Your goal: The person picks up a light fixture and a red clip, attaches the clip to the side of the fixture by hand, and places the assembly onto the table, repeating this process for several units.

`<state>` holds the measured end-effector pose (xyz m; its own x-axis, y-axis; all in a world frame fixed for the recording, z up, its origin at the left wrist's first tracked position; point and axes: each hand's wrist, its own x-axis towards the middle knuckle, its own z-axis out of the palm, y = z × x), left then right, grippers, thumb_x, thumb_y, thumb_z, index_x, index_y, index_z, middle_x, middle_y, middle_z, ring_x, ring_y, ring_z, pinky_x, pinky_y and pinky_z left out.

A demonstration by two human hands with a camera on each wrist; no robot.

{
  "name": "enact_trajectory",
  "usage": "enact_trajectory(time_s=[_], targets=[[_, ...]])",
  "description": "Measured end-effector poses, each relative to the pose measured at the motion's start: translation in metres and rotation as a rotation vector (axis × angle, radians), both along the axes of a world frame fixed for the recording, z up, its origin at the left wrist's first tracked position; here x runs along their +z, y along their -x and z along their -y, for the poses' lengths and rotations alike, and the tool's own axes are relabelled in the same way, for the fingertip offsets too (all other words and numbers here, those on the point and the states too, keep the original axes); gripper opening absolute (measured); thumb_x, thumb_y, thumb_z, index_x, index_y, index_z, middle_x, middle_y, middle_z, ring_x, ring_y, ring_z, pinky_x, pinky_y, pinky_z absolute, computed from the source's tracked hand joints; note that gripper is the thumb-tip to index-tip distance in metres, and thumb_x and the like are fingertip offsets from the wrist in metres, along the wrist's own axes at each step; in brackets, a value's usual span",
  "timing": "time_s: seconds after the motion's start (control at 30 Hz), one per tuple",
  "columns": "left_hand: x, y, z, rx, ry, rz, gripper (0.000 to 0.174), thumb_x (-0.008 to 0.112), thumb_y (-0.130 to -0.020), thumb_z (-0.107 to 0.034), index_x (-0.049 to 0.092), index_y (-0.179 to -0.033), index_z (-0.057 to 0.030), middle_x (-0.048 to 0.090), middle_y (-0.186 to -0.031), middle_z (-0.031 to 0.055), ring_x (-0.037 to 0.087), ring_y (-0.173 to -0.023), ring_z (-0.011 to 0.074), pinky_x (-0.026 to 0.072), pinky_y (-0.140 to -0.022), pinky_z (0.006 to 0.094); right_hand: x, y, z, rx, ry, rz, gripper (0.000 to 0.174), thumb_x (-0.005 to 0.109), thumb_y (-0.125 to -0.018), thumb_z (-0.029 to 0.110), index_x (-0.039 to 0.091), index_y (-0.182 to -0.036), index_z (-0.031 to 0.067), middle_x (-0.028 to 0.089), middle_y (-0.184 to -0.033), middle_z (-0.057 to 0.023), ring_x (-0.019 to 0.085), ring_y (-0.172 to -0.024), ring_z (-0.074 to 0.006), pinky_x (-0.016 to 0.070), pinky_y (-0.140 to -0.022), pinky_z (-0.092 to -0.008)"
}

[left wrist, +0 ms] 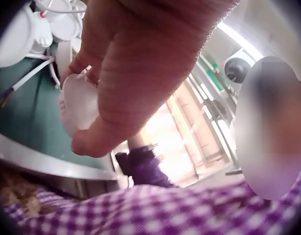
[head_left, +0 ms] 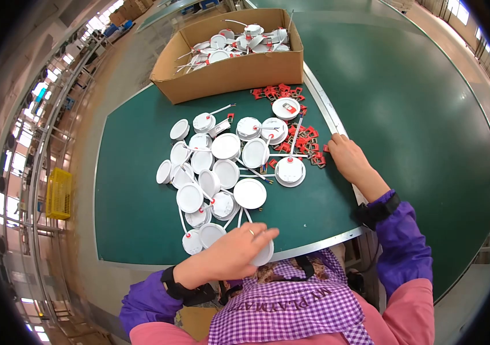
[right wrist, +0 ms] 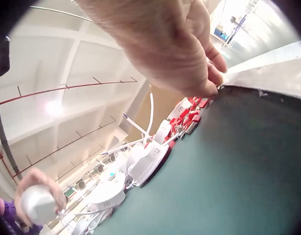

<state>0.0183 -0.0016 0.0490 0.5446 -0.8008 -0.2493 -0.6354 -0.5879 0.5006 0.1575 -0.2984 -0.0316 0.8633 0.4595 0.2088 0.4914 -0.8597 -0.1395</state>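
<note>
Over the table's front edge, my left hand [head_left: 236, 250] grips a white round lamp [head_left: 263, 254]; in the left wrist view, thumb and fingers hold that lamp [left wrist: 82, 104] by its rim. My right hand [head_left: 351, 161] is at the metal strip right of the red clips [head_left: 302, 141], its fingers bent and the tips close together. A red piece [head_left: 326, 148] shows beside those fingertips; whether they pinch it cannot be told. In the right wrist view, the right hand [right wrist: 165, 49] has its thumb by the clips [right wrist: 187, 117]. White lamps [head_left: 226, 146] with cables lie between the hands.
A cardboard box [head_left: 233, 77] full of white lamps stands at the back of the green table [head_left: 135, 190]. The metal strip [head_left: 322, 106] separates it from another green surface [head_left: 406, 144] on the right. A yellow crate [head_left: 59, 193] is at far left, beyond the table.
</note>
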Motion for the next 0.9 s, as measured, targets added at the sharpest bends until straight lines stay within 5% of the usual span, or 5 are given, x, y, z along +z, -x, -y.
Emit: enact_trajectory(time_s=[0.2, 0.33, 0.6, 0.7, 0.9], targets=[[0.014, -0.02, -0.002, 0.622, 1.1, -0.752, 0.061, 0.064, -0.072, -0.008, 0.034, -0.125, -0.0054, 0.043, -0.128, 0.0136, 0.044, -0.119, 0.0252, 0.039, -0.096, 0.0376, 0.015, 0.027, -0.011, -0.292, -0.39, -0.064, 0.01, 0.055, -0.083, 0.006, 0.05, -0.086, -0.0014, 0.059, -0.079, -0.0132, 0.061, -0.073, -0.0263, 0.0482, -0.064, -0.0345], [0.003, -0.026, 0.011, 0.837, 1.633, -1.359, 0.062, 0.058, -0.084, -0.024, 0.03, -0.134, 0.0025, 0.04, -0.132, 0.0239, 0.044, -0.119, 0.0384, 0.0474, -0.089, 0.0405, 0.037, 0.049, -0.031, -0.247, -0.979, -0.31, 0.01, 0.054, -0.086, 0.005, 0.051, -0.09, -0.0029, 0.06, -0.067, -0.01, 0.06, -0.057, -0.0139, 0.0468, -0.054, -0.0253], [-0.019, -0.021, 0.04, 1.067, 1.45, -1.028, 0.035, 0.057, -0.087, -0.007, 0.045, -0.12, 0.0001, 0.057, -0.112, 0.0123, 0.057, -0.106, 0.0261, 0.0491, -0.087, 0.0351, 0.06, 0.087, -0.082, -0.143, -1.237, -0.444, 0.01, 0.06, -0.084, 0.005, 0.057, -0.088, -0.0035, 0.063, -0.069, -0.0092, 0.063, -0.059, -0.012, 0.048, -0.052, -0.0239], [-0.029, -0.018, 0.049, 1.164, 1.458, -0.78, 0.033, 0.061, -0.085, -0.003, 0.049, -0.116, -0.0009, 0.058, -0.107, 0.0064, 0.058, -0.095, 0.0128, 0.0478, -0.083, 0.0265, 0.058, 0.093, -0.092, -0.051, -1.049, -0.278, 0.014, 0.065, -0.08, 0.008, 0.058, -0.088, -0.0008, 0.06, -0.068, -0.0138, 0.062, -0.058, -0.0215, 0.0471, -0.052, -0.0292], [-0.03, -0.018, 0.056, 1.163, 1.389, -0.639, 0.032, 0.063, -0.084, -0.006, 0.051, -0.113, -0.0007, 0.058, -0.103, 0.0042, 0.057, -0.092, 0.0102, 0.0471, -0.079, 0.0232, 0.059, 0.104, -0.096, -0.006, -0.926, -0.196, 0.011, 0.062, -0.081, 0.008, 0.057, -0.088, 0.0011, 0.06, -0.074, -0.015, 0.06, -0.064, -0.0302, 0.0474, -0.056, -0.0358]])
